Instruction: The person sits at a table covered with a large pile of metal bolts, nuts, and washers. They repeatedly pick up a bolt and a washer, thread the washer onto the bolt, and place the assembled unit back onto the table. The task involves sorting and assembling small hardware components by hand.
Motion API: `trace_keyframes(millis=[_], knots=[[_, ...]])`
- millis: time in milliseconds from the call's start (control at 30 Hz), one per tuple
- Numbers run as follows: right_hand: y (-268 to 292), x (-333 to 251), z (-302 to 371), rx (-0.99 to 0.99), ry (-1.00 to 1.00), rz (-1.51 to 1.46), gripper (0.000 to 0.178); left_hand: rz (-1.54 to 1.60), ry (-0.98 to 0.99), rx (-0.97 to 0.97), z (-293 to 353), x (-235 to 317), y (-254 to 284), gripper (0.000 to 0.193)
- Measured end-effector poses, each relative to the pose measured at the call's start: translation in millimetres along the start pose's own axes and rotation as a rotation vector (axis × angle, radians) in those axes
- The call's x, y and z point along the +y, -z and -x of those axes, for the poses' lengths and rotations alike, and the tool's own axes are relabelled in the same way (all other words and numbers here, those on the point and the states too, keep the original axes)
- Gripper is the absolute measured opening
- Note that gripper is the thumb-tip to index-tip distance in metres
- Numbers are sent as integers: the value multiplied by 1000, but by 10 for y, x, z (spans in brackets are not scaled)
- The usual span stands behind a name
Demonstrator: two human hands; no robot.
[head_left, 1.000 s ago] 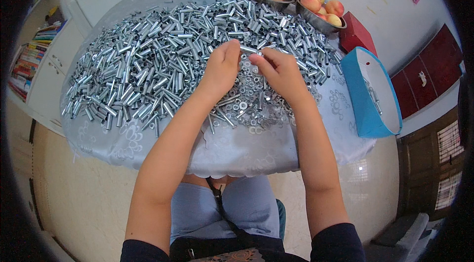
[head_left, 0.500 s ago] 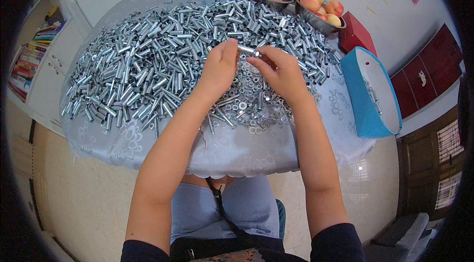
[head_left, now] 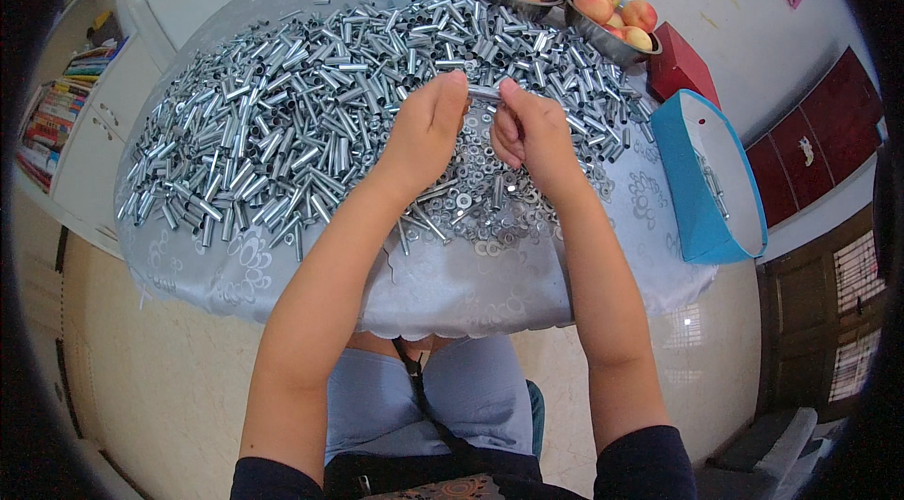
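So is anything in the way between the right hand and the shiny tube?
Nothing that shows: the right hand pinches one end of the tube and the left hand holds the other. Anything tucked inside their grip is hidden.

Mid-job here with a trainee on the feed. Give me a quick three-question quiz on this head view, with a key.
1. Multiple choice: what do the left hand and right hand hold between them?
A) a gold can
B) a silvery metal piece
C) a teal basket

2. True or false: the blue bin stands to the right of both hands, with metal parts inside.

3. Short answer: what sort of thing fills the metal bowl beside the red box?

Key:
1. B
2. True
3. Round yellow-and-red fruit, peach-like
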State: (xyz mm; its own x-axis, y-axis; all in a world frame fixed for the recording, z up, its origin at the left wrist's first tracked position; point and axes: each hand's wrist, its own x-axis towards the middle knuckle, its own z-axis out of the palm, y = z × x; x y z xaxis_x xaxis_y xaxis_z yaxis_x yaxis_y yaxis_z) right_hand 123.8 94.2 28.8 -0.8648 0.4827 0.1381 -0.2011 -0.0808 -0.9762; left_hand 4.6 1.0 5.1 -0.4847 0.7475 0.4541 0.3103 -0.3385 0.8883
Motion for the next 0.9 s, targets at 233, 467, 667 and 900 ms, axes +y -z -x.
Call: trace_keyframes(millis=[233, 467, 667, 900], knots=[[-1, 77, -12, 280, 433, 854, 36, 37, 24, 30, -11, -61, -48, 38], [30, 41, 12, 130, 517, 936, 22, 420, 395, 100, -35, -23, -48, 35], [1, 30, 15, 186, 604, 1054, 21, 400, 382, 112, -33, 4, -51, 37], [14, -4, 59, 184, 574, 1121, 23, 174, 116, 98, 0, -29, -63, 41]])
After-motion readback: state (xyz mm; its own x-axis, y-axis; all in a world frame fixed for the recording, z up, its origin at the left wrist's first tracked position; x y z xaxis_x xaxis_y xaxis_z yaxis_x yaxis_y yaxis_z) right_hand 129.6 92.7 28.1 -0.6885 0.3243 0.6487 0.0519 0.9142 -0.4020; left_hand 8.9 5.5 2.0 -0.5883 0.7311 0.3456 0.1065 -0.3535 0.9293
